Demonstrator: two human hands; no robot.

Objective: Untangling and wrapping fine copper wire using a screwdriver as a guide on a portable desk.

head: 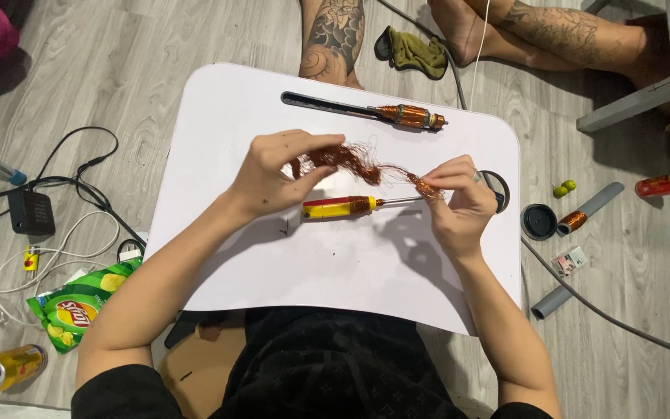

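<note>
We see a white lap tray (273,271) with rounded corners resting over a grey wood-plank floor (157,54). On the tray lie a yellow-and-red-handled screwdriver (347,206), near the centre, and a copper-wound coil on a dark rod (374,111), in the slot along the far edge.

bright, even overhead light | soft shadows under hands on white tray (273,279) | sharp focus
</note>
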